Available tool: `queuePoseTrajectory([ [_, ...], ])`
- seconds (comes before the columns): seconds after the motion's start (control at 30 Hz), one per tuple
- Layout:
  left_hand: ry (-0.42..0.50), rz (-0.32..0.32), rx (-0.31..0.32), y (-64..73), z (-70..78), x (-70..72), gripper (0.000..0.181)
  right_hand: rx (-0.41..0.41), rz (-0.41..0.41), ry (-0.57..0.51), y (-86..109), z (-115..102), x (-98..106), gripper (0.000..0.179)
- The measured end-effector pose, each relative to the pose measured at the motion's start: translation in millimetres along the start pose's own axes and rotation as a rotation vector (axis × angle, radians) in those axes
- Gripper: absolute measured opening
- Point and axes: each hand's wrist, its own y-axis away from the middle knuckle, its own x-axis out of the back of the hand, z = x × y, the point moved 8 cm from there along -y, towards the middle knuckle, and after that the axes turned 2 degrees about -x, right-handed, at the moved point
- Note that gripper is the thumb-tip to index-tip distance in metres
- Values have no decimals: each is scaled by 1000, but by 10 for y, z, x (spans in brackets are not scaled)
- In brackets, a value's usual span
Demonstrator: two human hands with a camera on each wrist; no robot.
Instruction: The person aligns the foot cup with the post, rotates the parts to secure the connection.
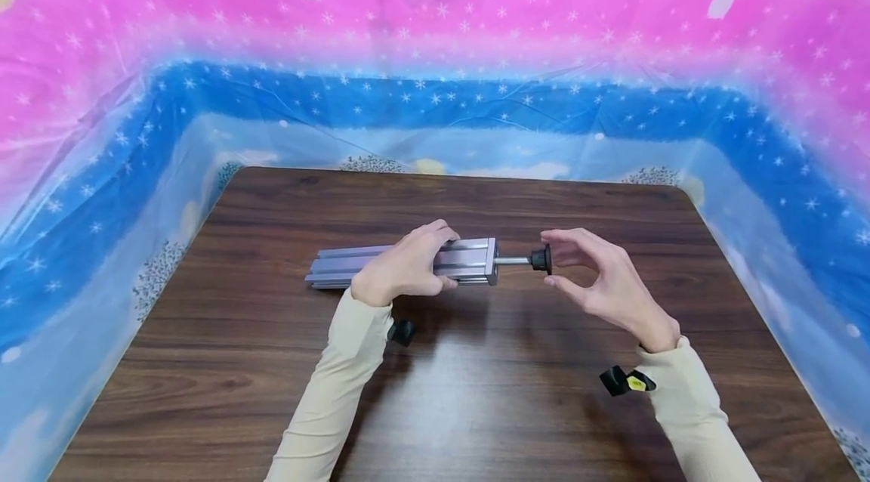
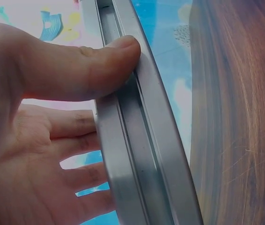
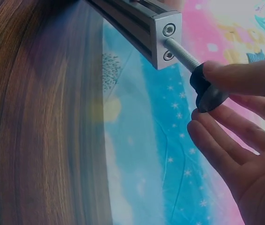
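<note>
Two bolts point(image 3: 169, 29) flank the rod point(image 3: 183, 55) — right wrist view only.

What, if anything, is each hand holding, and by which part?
Left hand grips the metal bar by its long sides; right hand pinches the black end piece by its rim.

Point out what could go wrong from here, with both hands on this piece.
1. The right hand pinches the round black knob with thumb and fingertips, so it might slip off.
2. The left hand grips the long silver grooved metal bar; if that hold eases, the bar could twist or shift.
3. The thin silver threaded rod sticks out of the bar's end, so a sideways push on the knob might strain it.
</note>
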Motion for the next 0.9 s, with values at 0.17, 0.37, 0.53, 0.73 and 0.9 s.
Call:
queuePoseTrajectory([
  [0.17,-2,-13,7,3,11,1,55,-18,17,5,7,19,16,56],
  [0.37,0,-20,12,18,21,-7,56,-63,27,51,3,80,16,38],
  [0.53,-2,-17,7,20,32,-12,55,-133,32,83,3,128,10,21],
  [0.73,6,-20,20,30,37,-7,55,-197,-4,90,14,167,-8,24],
  [0.9,18,-16,10,23,59,5,57,-124,-16,100,35,118,16,52],
])
